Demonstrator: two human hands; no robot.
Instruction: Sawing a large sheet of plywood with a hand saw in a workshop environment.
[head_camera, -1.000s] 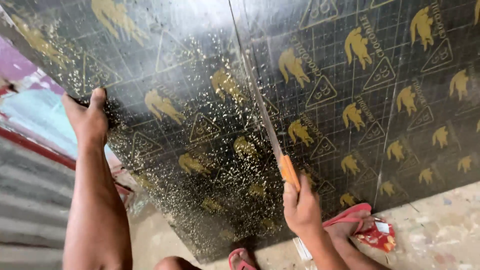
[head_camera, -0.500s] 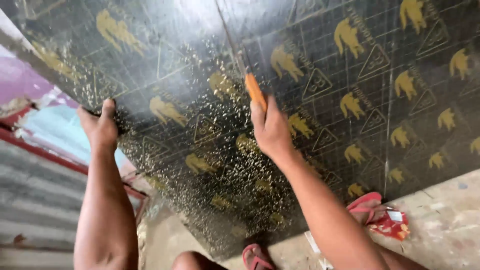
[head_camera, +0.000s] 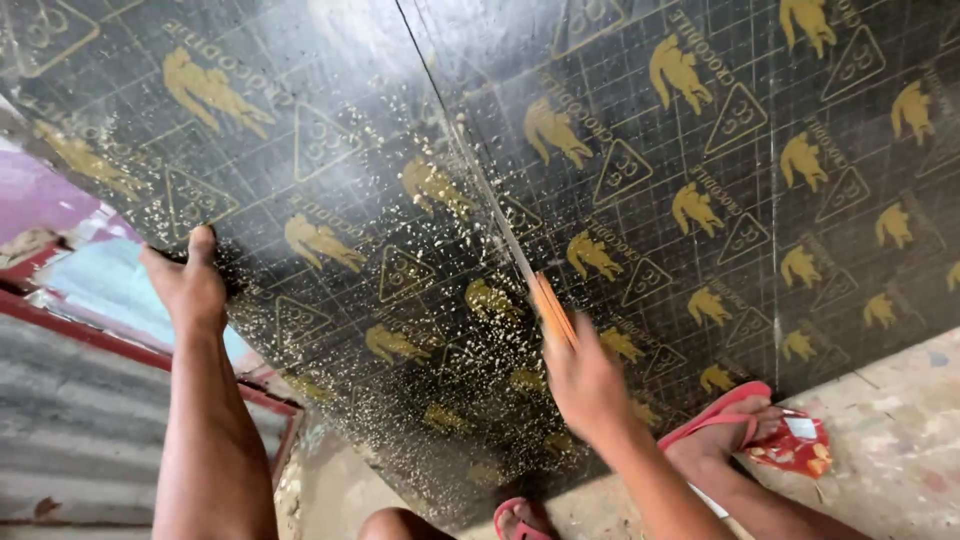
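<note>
Two hands work on a large black film-faced plywood sheet, glossy, printed with yellow animal shapes and triangles, and dusted with pale sawdust along a straight cut line. The right hand is wrapped around the orange handle of a handsaw, whose thin steel blade runs up the cut. The left hand grips the sheet's left edge, fingers curled over it. Near the sheet's lower edge, a foot in a red flip-flop rests on the rough concrete floor. Corrugated metal lies beyond the left edge.
</note>
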